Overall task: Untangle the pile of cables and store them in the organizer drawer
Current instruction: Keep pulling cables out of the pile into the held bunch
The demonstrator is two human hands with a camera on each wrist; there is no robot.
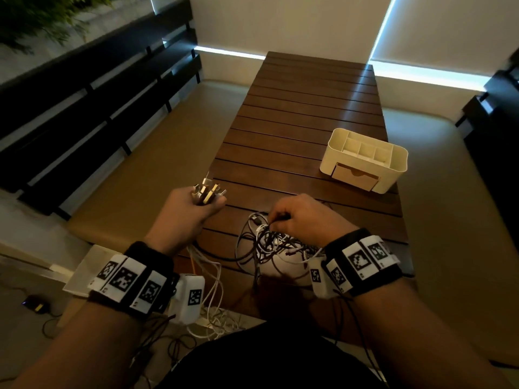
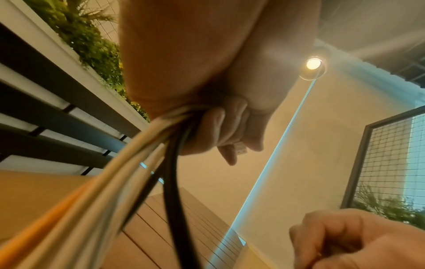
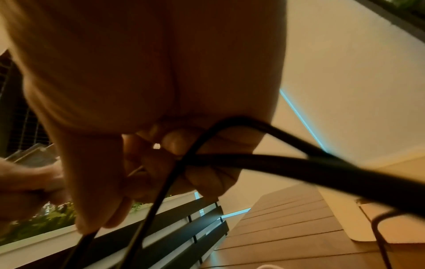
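Wrists with tagged bands fill the near edge of the head view, and beyond them the slatted desk (image 1: 309, 113) runs away from the person. On its right side sits the organizer (image 1: 365, 158), its small drawer (image 1: 355, 176) facing the person and seemingly pushed in, well apart from the work. Near the desk's front edge lies the pile (image 1: 275, 242), a knot of black and white cables, some strands trailing over the edge toward the floor. At the desk's left edge the left hand (image 1: 193, 211) holds a bundle (image 2: 128, 163) of white, orange and black leads in a fist-like grip, their plugs (image 1: 206, 190) sticking up above the knuckles. The right hand (image 1: 303, 220) rests on top of the pile, its grip pinching a black cable (image 3: 264, 163) between thumb and curled fingers. The step in hand looks like drawing that one cable free to add it to the bundle. Done well, it probably means following the cable back to its plug and feeding that end through the loops, not hauling on the middle, which would likely tighten the knot. Holding the bundle off to the side should keep the freed leads from falling back in.
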